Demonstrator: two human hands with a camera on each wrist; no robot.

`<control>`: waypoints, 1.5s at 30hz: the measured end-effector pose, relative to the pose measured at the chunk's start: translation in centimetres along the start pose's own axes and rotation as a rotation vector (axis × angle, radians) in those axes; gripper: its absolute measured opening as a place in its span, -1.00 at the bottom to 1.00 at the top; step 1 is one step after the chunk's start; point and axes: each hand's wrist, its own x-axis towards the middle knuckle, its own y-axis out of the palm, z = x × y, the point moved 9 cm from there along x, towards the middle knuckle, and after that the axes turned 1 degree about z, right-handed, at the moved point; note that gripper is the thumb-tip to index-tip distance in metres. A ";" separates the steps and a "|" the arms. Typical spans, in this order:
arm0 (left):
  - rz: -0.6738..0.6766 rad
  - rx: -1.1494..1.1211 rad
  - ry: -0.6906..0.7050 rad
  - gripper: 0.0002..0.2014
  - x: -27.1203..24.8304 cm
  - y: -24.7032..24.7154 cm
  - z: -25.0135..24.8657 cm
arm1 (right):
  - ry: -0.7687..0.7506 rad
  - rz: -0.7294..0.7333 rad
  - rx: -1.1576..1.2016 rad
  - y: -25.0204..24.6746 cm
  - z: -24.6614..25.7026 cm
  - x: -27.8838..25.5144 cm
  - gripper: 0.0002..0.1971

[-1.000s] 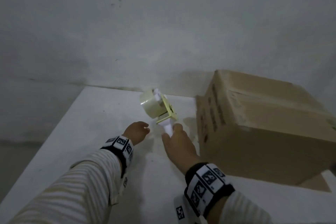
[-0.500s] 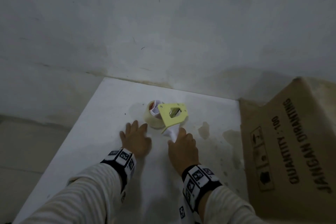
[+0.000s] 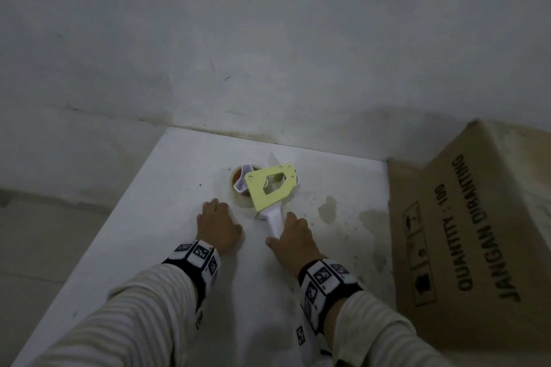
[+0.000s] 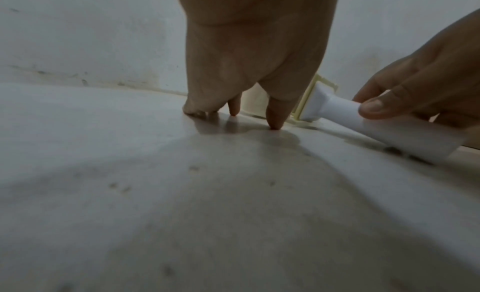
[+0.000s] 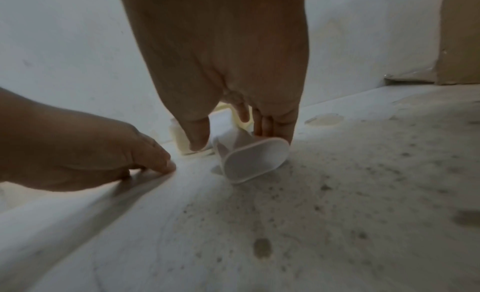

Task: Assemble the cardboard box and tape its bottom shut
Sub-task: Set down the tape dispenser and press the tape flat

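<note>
A tape dispenser [image 3: 269,189] with a yellow side plate, a clear tape roll and a white handle [image 3: 275,222] lies on its side on the white table [image 3: 167,217]. My right hand [image 3: 283,229] grips the handle, thumb on its left side and fingers on its right, which the right wrist view shows around the handle's end [image 5: 255,159]. My left hand [image 3: 217,214] rests beside the roll and holds nothing, with its fingertips [image 4: 274,122] on the table. The brown cardboard box [image 3: 477,232] with black print stands at the right, apart from both hands.
A stained white wall [image 3: 268,53] runs along the table's far edge, just behind the dispenser. The table's left edge [image 3: 119,205] drops to a grey floor. Brownish stains [image 3: 328,208] mark the surface between the dispenser and the box.
A second ago the right hand held the dispenser in the air; it now lies on the table. The left hand came down onto the table, and its fingers have since bent onto their tips.
</note>
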 end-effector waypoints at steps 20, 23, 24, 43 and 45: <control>-0.043 -0.655 0.441 -0.58 -25.0 -4.7 -29.9 | -0.378 -0.604 0.061 -28.5 -8.6 -28.4 -0.67; 0.006 -0.762 0.474 -0.57 -28.2 -5.4 -32.4 | -0.287 -0.486 -0.117 -28.6 -12.7 -28.2 -0.62; 0.022 -0.801 0.480 -0.57 -28.5 -5.2 -33.0 | -0.281 -0.414 -0.182 -27.6 -13.7 -27.9 -0.60; 0.304 -0.874 0.444 -0.38 -28.4 -2.7 -36.3 | -0.343 -0.485 -0.514 -24.8 -14.7 -26.6 -0.44; 0.324 -0.842 0.442 -0.36 -27.9 -2.9 -36.9 | -0.304 -0.456 -0.531 -25.2 -14.5 -26.4 -0.40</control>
